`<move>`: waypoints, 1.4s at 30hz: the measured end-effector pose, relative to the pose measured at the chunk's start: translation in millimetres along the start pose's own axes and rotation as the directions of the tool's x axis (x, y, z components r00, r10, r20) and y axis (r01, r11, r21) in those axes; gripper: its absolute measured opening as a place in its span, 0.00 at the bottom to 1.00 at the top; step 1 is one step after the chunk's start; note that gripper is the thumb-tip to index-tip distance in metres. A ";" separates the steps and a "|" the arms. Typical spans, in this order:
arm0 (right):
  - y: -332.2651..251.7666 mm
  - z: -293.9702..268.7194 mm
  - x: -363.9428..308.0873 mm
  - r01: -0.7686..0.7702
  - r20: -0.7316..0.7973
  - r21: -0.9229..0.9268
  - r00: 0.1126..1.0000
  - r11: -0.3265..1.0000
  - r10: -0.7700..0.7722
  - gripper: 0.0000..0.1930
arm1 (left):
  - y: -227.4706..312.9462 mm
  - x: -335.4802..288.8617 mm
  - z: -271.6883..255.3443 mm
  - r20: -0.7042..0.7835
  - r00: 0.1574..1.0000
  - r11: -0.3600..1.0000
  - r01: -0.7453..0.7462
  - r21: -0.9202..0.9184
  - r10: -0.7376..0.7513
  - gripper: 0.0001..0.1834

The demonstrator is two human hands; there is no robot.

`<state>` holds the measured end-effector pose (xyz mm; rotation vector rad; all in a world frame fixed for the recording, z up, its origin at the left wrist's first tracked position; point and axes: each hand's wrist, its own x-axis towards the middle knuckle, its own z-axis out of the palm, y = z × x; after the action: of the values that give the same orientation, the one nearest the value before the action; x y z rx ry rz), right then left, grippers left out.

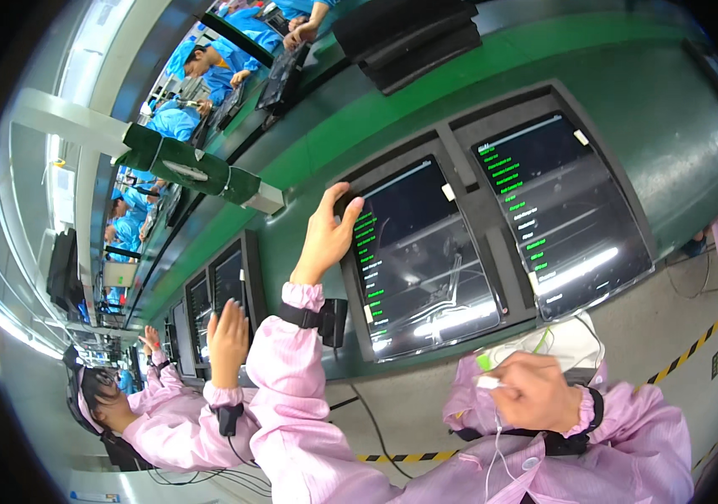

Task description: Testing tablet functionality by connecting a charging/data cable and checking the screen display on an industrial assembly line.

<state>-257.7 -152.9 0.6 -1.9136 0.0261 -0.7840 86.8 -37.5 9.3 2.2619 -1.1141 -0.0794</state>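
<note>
My left hand (328, 235) reaches to the upper left edge of a tablet (426, 260), thumb apart from the fingers; I cannot tell whether it touches the screen. That tablet lies in a dark grey foam tray (478, 214), its lit black screen showing a list of green and white lines. A second tablet (565, 214) with a similar list lies in the tray's right compartment. Nearer to me, my right hand (535, 391) is closed on a thin white cable (493, 445) with a small white end at the fingertips. Behind this hand is a white object (581, 346), partly hidden.
A co-worker in pink (182, 424) sits to my left, a hand (228, 340) near more tablets in a tray (245, 269). A post wrapped in green (178, 164) stands beyond my left hand. Black trays (405, 38) are stacked at the back. People in blue (237, 71) work farther off.
</note>
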 end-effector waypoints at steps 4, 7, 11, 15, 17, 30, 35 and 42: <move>-0.6 31.8 0.9 -0.068 0.252 0.066 0.966 0.996 0.049 0.07 | -3.9 1.6 6.2 0.092 0.996 1.000 0.005 -0.005 -0.004 0.27; 1.4 43.6 1.5 -0.159 0.292 0.064 0.947 0.985 0.134 0.08 | -7.8 1.3 7.1 0.157 0.988 1.000 -0.014 0.022 0.011 0.29; 0.4 50.2 2.7 -0.184 0.278 0.060 0.947 0.981 0.160 0.08 | -11.6 -0.9 10.9 0.155 0.986 0.968 0.099 -0.229 -0.064 0.31; -0.3 53.0 4.9 -0.195 0.280 0.057 0.945 0.979 0.172 0.08 | -11.2 -2.1 13.9 0.110 0.993 0.983 0.066 -0.174 -0.048 0.31; 0.5 54.4 5.6 -0.194 0.275 0.052 0.946 0.980 0.172 0.08 | -10.9 -2.5 13.9 0.108 0.993 0.981 0.069 -0.180 -0.050 0.31; 4.4 65.7 1.0 -0.040 0.160 -0.027 0.986 0.999 0.044 0.08 | -9.3 -2.4 13.4 0.087 0.995 0.989 0.061 -0.135 -0.050 0.30; 7.3 70.9 3.1 -0.071 0.090 0.036 0.994 0.997 0.068 0.10 | -1.9 -4.3 11.5 0.110 0.993 0.994 0.048 -0.096 -0.037 0.34; 6.2 63.6 6.5 -0.205 0.181 0.021 0.963 0.979 0.198 0.11 | -2.2 -2.8 0.8 0.178 0.984 0.994 0.046 -0.094 -0.029 0.41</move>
<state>-217.0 -106.9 -18.1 -1.9017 0.0931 -0.4720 86.2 -34.8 6.8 2.2214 -1.1314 -0.3483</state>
